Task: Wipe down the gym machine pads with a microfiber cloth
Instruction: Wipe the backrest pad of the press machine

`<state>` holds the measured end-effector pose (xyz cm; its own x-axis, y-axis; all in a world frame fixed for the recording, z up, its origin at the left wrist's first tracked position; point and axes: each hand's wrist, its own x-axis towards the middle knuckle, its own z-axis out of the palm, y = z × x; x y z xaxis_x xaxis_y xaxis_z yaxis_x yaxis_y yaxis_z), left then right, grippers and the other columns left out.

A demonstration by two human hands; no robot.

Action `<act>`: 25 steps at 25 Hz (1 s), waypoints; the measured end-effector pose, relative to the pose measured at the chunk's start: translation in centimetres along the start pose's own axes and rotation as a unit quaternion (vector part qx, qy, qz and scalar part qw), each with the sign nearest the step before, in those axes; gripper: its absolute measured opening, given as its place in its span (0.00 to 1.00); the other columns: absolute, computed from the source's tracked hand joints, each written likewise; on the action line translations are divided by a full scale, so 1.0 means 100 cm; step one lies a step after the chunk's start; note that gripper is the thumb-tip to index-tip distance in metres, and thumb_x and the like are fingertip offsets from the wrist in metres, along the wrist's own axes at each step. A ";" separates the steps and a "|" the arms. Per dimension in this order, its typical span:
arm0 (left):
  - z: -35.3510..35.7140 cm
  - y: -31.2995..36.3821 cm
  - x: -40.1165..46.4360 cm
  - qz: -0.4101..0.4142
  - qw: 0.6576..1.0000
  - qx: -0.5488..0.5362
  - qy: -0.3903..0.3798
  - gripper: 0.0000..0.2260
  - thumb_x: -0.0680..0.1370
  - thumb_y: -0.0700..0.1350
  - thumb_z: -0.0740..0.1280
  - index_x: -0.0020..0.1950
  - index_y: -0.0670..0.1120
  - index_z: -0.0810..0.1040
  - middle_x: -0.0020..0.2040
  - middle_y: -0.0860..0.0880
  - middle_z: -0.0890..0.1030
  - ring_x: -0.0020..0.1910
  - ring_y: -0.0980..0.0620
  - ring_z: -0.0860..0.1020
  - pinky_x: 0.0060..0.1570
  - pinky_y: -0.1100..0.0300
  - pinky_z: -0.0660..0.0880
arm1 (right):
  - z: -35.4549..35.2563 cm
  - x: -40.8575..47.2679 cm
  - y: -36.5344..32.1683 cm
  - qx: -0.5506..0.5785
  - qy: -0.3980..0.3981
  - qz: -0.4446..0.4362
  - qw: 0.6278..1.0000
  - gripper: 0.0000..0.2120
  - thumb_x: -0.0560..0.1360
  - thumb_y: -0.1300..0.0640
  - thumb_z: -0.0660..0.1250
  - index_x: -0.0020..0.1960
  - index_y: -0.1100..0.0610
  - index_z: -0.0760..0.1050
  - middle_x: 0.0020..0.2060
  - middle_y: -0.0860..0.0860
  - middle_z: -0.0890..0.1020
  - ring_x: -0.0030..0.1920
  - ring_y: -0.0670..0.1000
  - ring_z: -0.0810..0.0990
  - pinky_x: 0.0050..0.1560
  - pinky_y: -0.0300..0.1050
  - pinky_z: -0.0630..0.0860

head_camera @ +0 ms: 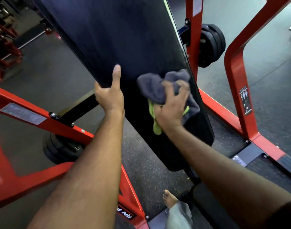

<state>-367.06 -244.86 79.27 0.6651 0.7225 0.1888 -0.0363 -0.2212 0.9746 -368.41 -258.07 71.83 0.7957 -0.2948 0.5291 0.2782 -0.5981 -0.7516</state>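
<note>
On the black pad point(125, 38), left hand point(111, 95) grips its edge; right hand point(172, 106) fingers clutch cloth point(151, 86).

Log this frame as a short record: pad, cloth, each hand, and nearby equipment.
pad: long black pad, tilted, on red frame
cloth: grey microfiber cloth with green edge, bunched against the pad's lower part
right hand: presses the cloth to the pad
left hand: grips the pad's left edge
nearby: black weight plates behind frame
</note>
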 end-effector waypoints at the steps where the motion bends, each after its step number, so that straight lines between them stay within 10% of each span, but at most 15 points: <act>1: -0.003 -0.015 -0.012 -0.054 0.998 -0.012 -0.030 0.27 0.67 0.63 0.74 0.56 0.46 0.82 0.52 0.56 0.84 0.52 0.62 0.82 0.57 0.63 0.77 | 0.000 -0.025 0.003 -0.017 -0.046 -0.091 0.995 0.26 0.64 0.49 0.66 0.62 0.51 0.72 0.63 0.60 0.67 0.56 0.65 0.71 0.54 0.58 0.74; 4: -0.018 -0.058 -0.058 -0.156 0.982 -0.022 -0.100 0.27 0.69 0.64 0.73 0.58 0.45 0.81 0.55 0.52 0.84 0.56 0.55 0.81 0.61 0.57 0.76 | -0.013 -0.085 0.042 -0.031 -0.151 -0.176 0.972 0.25 0.66 0.51 0.69 0.61 0.47 0.70 0.64 0.57 0.64 0.56 0.63 0.71 0.53 0.60 0.75; 9: -0.018 -0.077 -0.057 -0.124 0.977 -0.067 -0.158 0.26 0.74 0.60 0.70 0.67 0.50 0.75 0.63 0.56 0.80 0.63 0.60 0.77 0.67 0.61 0.70 | 0.001 -0.009 0.024 0.036 0.041 0.106 0.993 0.23 0.63 0.62 0.67 0.59 0.56 0.77 0.61 0.63 0.70 0.59 0.63 0.71 0.58 0.56 0.73; 15: -0.018 -0.087 -0.054 -0.148 0.969 -0.117 -0.159 0.26 0.73 0.59 0.71 0.65 0.44 0.78 0.62 0.47 0.82 0.62 0.50 0.80 0.67 0.48 0.73 | 0.001 -0.086 0.039 -0.018 -0.087 -0.202 0.975 0.24 0.65 0.52 0.69 0.60 0.47 0.71 0.63 0.56 0.66 0.54 0.61 0.71 0.50 0.55 0.75; 20: -0.019 -0.086 -0.056 -0.139 0.971 -0.089 -0.173 0.19 0.74 0.61 0.69 0.61 0.53 0.77 0.60 0.58 0.81 0.61 0.61 0.78 0.67 0.59 0.70 | -0.005 -0.030 0.039 0.024 -0.003 0.075 0.997 0.25 0.62 0.59 0.67 0.59 0.52 0.75 0.63 0.61 0.69 0.59 0.64 0.71 0.58 0.59 0.74; 25: -0.020 -0.089 -0.055 -0.161 0.963 -0.114 -0.183 0.29 0.67 0.57 0.71 0.65 0.46 0.77 0.59 0.46 0.83 0.59 0.49 0.81 0.62 0.51 0.77 | 0.009 -0.040 0.001 -0.012 -0.049 -0.187 0.981 0.25 0.64 0.57 0.71 0.61 0.52 0.76 0.65 0.57 0.65 0.54 0.66 0.74 0.52 0.59 0.74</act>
<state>-371.86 -245.58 69.82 0.8860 0.4412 -0.1423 0.0804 0.1561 0.9845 -371.05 -256.27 69.22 0.6879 0.0214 0.7254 0.5499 -0.6678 -0.5017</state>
